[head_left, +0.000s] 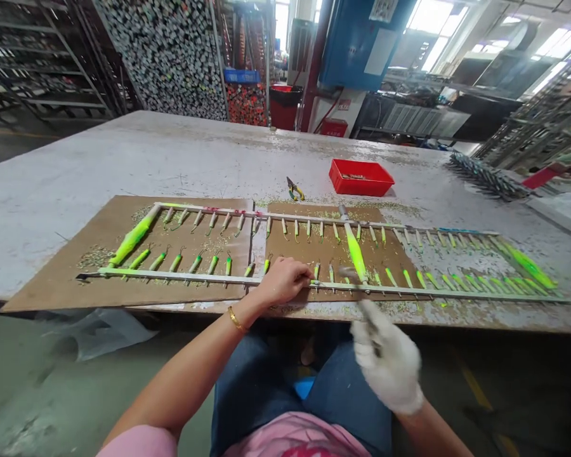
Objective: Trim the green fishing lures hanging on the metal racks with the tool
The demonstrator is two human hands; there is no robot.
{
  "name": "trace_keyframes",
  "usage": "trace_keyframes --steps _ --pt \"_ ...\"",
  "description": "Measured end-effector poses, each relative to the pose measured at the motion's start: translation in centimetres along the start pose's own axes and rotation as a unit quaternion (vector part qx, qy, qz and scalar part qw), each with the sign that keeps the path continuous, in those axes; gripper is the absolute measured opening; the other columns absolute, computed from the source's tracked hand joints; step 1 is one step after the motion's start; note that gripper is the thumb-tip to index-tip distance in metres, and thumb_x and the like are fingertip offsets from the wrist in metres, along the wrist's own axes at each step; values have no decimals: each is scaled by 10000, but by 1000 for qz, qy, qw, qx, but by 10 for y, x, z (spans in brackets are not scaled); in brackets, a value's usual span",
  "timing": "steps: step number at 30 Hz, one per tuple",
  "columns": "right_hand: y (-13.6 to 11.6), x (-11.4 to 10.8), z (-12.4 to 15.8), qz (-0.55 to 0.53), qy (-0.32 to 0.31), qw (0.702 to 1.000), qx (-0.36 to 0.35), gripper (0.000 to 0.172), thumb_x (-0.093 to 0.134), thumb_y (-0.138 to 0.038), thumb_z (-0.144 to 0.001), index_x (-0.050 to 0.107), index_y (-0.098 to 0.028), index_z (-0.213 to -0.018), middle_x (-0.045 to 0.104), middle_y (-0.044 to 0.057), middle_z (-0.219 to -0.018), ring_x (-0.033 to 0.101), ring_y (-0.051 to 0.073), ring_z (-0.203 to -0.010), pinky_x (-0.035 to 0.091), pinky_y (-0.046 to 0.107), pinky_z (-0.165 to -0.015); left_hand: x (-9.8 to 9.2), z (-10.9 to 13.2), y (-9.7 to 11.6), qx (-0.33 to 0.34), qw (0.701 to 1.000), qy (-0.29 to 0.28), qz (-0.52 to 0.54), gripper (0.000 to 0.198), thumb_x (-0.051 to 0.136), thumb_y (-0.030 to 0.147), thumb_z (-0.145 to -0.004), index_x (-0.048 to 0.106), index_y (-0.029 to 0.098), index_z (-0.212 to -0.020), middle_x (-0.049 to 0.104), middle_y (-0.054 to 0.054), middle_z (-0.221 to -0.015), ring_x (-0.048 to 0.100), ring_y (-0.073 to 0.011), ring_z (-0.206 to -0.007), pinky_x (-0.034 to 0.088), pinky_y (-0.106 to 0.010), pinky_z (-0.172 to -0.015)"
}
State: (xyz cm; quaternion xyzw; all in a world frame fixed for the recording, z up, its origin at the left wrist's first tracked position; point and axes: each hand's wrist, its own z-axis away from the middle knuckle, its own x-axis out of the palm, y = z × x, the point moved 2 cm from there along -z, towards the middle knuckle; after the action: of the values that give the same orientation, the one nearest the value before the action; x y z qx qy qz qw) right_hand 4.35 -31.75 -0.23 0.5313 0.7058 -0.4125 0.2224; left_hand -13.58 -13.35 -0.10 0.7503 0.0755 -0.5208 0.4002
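A long pale frame (209, 277) lies along the table's near edge, with rows of small yellow-green and white pieces hooked along both its rails. Thicker bright yellow-green crossbars (136, 238) join the rails. My bare left hand (287, 279), with a gold bracelet at its wrist, rests on the near rail with its fingers curled together; what they hold, if anything, is hidden. My right hand (387, 358), in a white glove, is closed around a tool (368, 314) blurred by motion, just on my side of the near rail. Brown cardboard (76, 254) lies beneath the frame.
Beyond the frame are yellow-handled pliers (295, 189) and a red tray (361, 178) with small pieces inside. A bundle of dark spiky strips (488, 178) lies at the right. Greenish crumbs are scattered around. Plastic film (99, 333) hangs below the table's left edge.
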Motion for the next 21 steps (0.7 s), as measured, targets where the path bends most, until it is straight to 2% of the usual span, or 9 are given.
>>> trace_keyframes --steps 3,6,8,11,12,14,16,19,21 --pt "0 2 0 3 -32 999 -39 394 540 -289 -985 642 -202 -1356 791 65 -912 728 177 -693 575 273 -722 0 0 1 8 1000 -6 -1 129 651 204 -917 765 242 -963 780 -13 -949 661 -204 -932 393 -324 -857" --pt "2 -6 1 24 15 1000 11 444 557 -329 -981 597 -183 -1398 780 103 -1045 748 217 -849 579 307 -797 0 0 1 11 1000 -6 -3 128 649 194 -917 764 237 -957 781 -10 -953 661 -193 -911 395 -318 -854" --pt "1 -8 2 40 29 998 26 428 549 -353 -980 628 -181 -1364 785 95 -929 736 212 -747 580 305 -735 0 0 1 9 1000 -5 -4 127 649 199 -919 764 235 -957 780 -13 -960 660 -191 -911 398 -315 -853" --pt "-3 -1 1 31 -11 999 -28 365 516 -337 -990 695 -198 -1276 767 49 -758 666 155 -543 564 254 -648 0 0 1 5 1000 -8 -7 132 643 226 -928 767 240 -970 776 -18 -959 659 -194 -924 404 -317 -856" --pt "-4 1 1 21 -28 998 -43 370 498 -313 -999 681 -187 -1296 778 54 -803 685 150 -580 571 245 -684 0 0 2 6 1000 -11 -8 136 639 230 -930 767 242 -975 775 -19 -960 660 -193 -929 406 -316 -858" --pt "-3 1 1 14 -18 1000 -9 397 512 -321 -995 642 -181 -1343 787 95 -1005 740 193 -762 589 292 -786 0 0 2 8 1000 -13 -9 144 630 230 -933 766 243 -978 775 -21 -969 661 -192 -936 409 -314 -862" --pt "-1 -2 1 23 2 999 24 431 538 -343 -979 622 -179 -1369 779 116 -1042 744 235 -830 596 342 -796 0 0 2 10 1000 -12 -11 143 631 225 -930 765 241 -980 776 -21 -984 661 -194 -936 408 -317 -864" --pt "-2 0 0 33 -10 999 -7 397 539 -321 -974 660 -191 -1329 782 74 -843 703 202 -622 583 307 -657 0 0 2 6 1000 -6 -13 137 636 230 -929 763 240 -979 777 -19 -982 660 -197 -934 405 -326 -868" --pt "-4 2 0 27 -29 998 -42 378 514 -284 -988 662 -189 -1322 791 67 -877 686 169 -578 572 274 -644 0 0 2 9 1000 -12 -13 137 632 234 -932 762 244 -973 777 -16 -968 661 -195 -933 406 -325 -871"
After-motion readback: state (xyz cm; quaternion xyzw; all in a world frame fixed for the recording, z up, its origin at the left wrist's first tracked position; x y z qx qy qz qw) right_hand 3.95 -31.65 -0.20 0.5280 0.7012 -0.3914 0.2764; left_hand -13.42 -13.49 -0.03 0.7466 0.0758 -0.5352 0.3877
